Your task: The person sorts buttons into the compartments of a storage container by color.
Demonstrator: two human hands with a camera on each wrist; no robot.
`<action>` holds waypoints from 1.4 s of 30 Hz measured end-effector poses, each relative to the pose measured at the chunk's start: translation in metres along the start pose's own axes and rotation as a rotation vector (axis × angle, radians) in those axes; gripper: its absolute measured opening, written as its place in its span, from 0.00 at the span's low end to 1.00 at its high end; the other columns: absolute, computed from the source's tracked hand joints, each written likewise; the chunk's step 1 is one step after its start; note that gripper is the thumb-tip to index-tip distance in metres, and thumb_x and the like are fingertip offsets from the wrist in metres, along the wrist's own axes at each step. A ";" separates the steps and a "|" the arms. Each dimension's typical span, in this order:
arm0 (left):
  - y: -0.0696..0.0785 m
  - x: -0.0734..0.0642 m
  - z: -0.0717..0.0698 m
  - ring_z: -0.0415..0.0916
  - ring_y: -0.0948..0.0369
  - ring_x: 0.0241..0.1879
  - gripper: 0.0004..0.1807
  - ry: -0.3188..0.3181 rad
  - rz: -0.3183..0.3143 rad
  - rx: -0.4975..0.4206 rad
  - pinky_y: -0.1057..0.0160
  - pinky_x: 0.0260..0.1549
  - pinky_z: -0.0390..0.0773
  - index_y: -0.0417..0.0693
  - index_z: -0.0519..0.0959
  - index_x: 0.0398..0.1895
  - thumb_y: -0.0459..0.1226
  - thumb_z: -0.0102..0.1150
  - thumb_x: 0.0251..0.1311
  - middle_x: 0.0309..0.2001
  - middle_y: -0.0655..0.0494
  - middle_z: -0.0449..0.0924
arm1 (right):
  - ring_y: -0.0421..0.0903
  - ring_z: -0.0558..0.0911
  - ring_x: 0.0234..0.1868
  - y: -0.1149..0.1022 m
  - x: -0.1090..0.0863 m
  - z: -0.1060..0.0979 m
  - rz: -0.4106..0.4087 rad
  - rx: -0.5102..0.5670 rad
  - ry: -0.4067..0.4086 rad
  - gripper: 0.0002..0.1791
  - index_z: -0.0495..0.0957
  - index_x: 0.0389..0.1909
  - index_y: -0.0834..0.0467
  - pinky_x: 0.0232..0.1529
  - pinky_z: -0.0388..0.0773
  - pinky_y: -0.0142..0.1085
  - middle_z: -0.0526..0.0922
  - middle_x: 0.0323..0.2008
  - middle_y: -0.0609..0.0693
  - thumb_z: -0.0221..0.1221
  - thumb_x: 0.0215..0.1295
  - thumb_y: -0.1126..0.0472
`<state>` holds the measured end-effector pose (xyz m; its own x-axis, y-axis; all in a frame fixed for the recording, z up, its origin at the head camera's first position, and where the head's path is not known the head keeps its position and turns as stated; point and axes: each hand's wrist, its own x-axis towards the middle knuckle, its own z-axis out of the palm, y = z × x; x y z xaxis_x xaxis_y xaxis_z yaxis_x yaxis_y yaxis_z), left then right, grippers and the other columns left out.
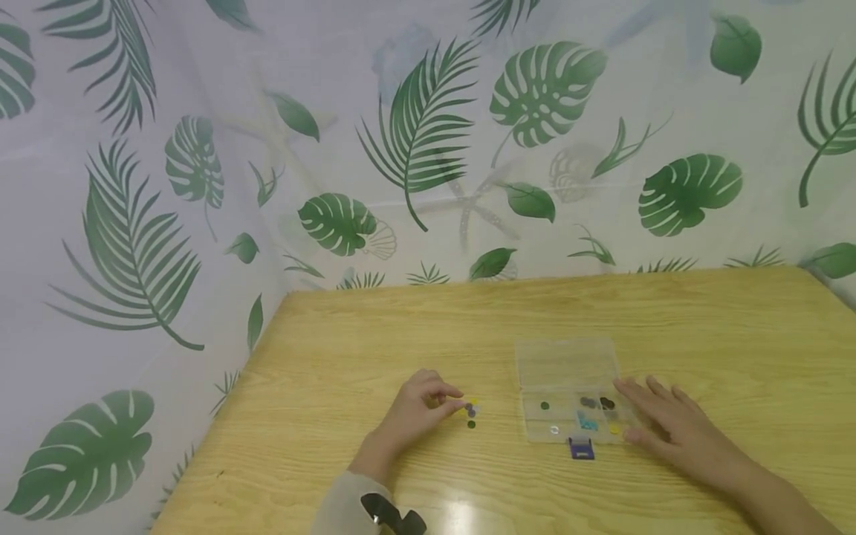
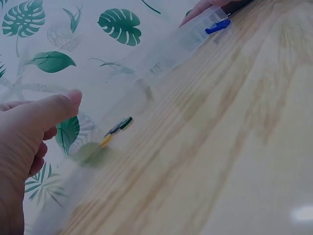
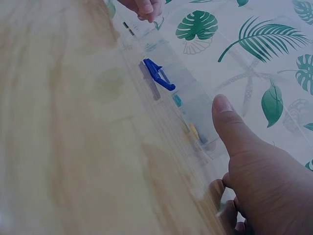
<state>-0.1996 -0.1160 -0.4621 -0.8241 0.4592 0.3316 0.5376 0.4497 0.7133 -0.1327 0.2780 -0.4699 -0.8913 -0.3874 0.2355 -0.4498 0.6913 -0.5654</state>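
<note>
A clear plastic compartment box [image 1: 562, 429] lies on the table with its lid [image 1: 567, 362] folded back and a blue latch [image 1: 581, 449] at its front. My right hand [image 1: 682, 431] is at the box's right side, fingers extended and thumb by the front corner. To the left of the box is a small group of round pieces: a dark green one [image 1: 471, 424], grey ones [image 1: 471, 412] and yellow. My left hand [image 1: 423, 401] is beside them, its thumb and index fingertips close together. In the left wrist view, nothing shows at the thumb tip of that hand.
Inside the box are a green disc [image 1: 545, 406], black pieces [image 1: 607, 403], grey pieces [image 1: 588, 402], teal pieces [image 1: 588, 423], yellow pieces [image 1: 615, 429] and a whitish ring [image 1: 554, 430]. The wooden table [image 1: 401, 319] meets a leaf-patterned curtain [image 1: 441, 148] behind and to the left.
</note>
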 end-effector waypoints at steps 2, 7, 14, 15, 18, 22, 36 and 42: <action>-0.001 -0.001 -0.001 0.66 0.65 0.31 0.07 -0.008 -0.004 0.009 0.69 0.32 0.72 0.47 0.85 0.34 0.40 0.67 0.55 0.25 0.65 0.70 | 0.75 0.53 0.66 0.000 0.000 0.000 -0.002 -0.003 0.001 0.36 0.55 0.72 0.51 0.70 0.27 0.53 0.64 0.66 0.65 0.58 0.65 0.57; -0.004 -0.002 -0.002 0.65 0.67 0.32 0.08 -0.009 0.002 0.064 0.70 0.32 0.72 0.47 0.85 0.36 0.40 0.66 0.55 0.26 0.66 0.70 | 0.74 0.53 0.67 -0.001 0.001 0.000 0.007 0.009 -0.007 0.36 0.55 0.72 0.51 0.70 0.27 0.53 0.64 0.66 0.65 0.57 0.66 0.57; -0.010 -0.004 0.001 0.65 0.68 0.32 0.11 -0.079 0.005 0.083 0.72 0.33 0.72 0.49 0.85 0.38 0.43 0.67 0.54 0.28 0.65 0.71 | 0.75 0.52 0.66 -0.002 0.001 -0.001 0.009 0.018 -0.013 0.36 0.55 0.72 0.51 0.69 0.26 0.55 0.63 0.66 0.66 0.57 0.65 0.57; -0.011 -0.005 0.001 0.64 0.68 0.32 0.12 -0.093 0.007 0.088 0.72 0.33 0.71 0.49 0.85 0.38 0.43 0.67 0.53 0.28 0.65 0.71 | 0.75 0.52 0.66 -0.002 0.001 -0.001 0.009 0.017 -0.013 0.36 0.55 0.72 0.51 0.69 0.26 0.55 0.63 0.66 0.66 0.57 0.65 0.57; -0.013 -0.006 0.003 0.63 0.69 0.32 0.12 -0.116 0.030 0.123 0.74 0.32 0.71 0.50 0.85 0.39 0.44 0.67 0.53 0.28 0.66 0.71 | 0.75 0.52 0.66 -0.002 0.001 -0.001 0.008 0.015 -0.010 0.36 0.55 0.72 0.51 0.69 0.27 0.56 0.63 0.66 0.66 0.58 0.65 0.57; -0.012 -0.006 0.004 0.61 0.70 0.31 0.11 -0.114 0.071 0.162 0.74 0.30 0.67 0.51 0.85 0.38 0.44 0.67 0.54 0.28 0.67 0.72 | 0.75 0.52 0.66 -0.001 0.001 0.000 0.013 0.014 -0.012 0.36 0.55 0.72 0.51 0.69 0.27 0.55 0.63 0.66 0.66 0.57 0.65 0.57; -0.008 -0.004 0.005 0.61 0.70 0.29 0.08 -0.124 0.057 0.190 0.75 0.29 0.65 0.54 0.85 0.34 0.44 0.64 0.55 0.30 0.67 0.77 | 0.75 0.54 0.66 -0.001 0.002 -0.001 -0.003 -0.006 -0.002 0.36 0.56 0.72 0.52 0.69 0.28 0.55 0.65 0.65 0.65 0.58 0.65 0.57; -0.009 -0.001 0.006 0.63 0.70 0.29 0.06 -0.138 0.025 0.187 0.74 0.29 0.67 0.53 0.83 0.33 0.43 0.65 0.55 0.28 0.65 0.75 | 0.74 0.53 0.66 -0.001 0.001 -0.001 0.005 0.001 -0.016 0.36 0.54 0.73 0.50 0.69 0.27 0.54 0.64 0.66 0.65 0.57 0.65 0.57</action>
<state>-0.2024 -0.1161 -0.4732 -0.7847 0.5666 0.2514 0.5921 0.5651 0.5745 -0.1328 0.2773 -0.4679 -0.8928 -0.3933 0.2199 -0.4449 0.6925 -0.5678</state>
